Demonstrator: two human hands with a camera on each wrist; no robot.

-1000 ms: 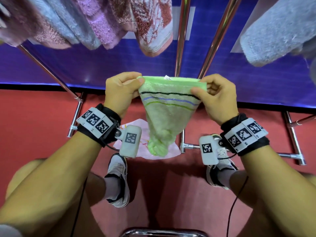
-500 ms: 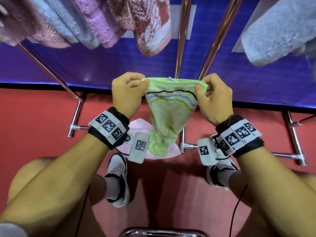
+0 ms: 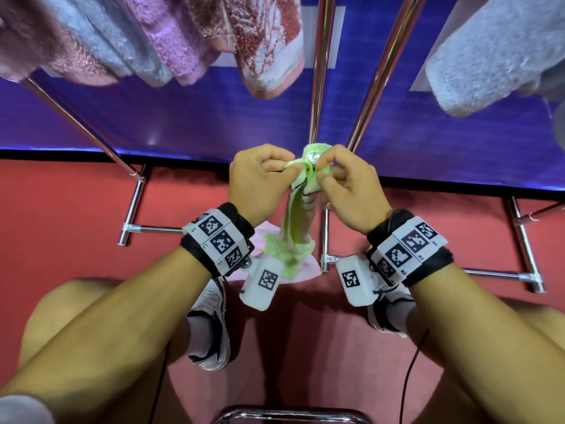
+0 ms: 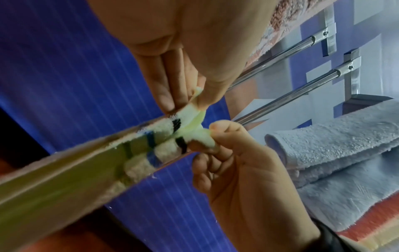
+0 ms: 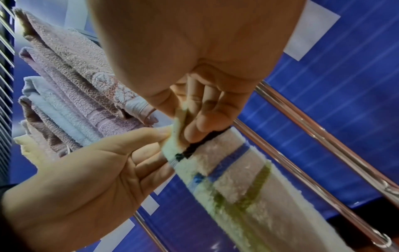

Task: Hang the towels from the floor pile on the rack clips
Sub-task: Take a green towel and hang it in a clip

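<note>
A light green towel (image 3: pixel 301 228) with black, blue and green stripes hangs folded lengthwise between my hands, above the red floor. My left hand (image 3: pixel 290 171) and right hand (image 3: pixel 321 169) meet at its top edge, each pinching a corner with thumb and fingers. The left wrist view shows my left hand (image 4: pixel 192 104) and the right hand (image 4: pixel 212 136) pinching the bunched towel (image 4: pixel 86 170). In the right wrist view both the right hand (image 5: pixel 187 122) and the left hand (image 5: pixel 166 136) hold the towel (image 5: pixel 237 179). A pink towel (image 3: pixel 305 272) lies on the floor below. No clips are in view.
Several pink, lilac and grey towels (image 3: pixel 153 41) hang overhead at left, and a grey-blue one (image 3: pixel 489 56) at right. Chrome rack poles (image 3: pixel 321 71) rise behind my hands, with base bars (image 3: pixel 153 229) on the floor. My shoes (image 3: pixel 211 328) and a chrome rail (image 3: pixel 290 416) are below.
My hands have come together from about a towel's width apart. The towel's top edge is now folded in half and the towel hangs narrow instead of spread.
</note>
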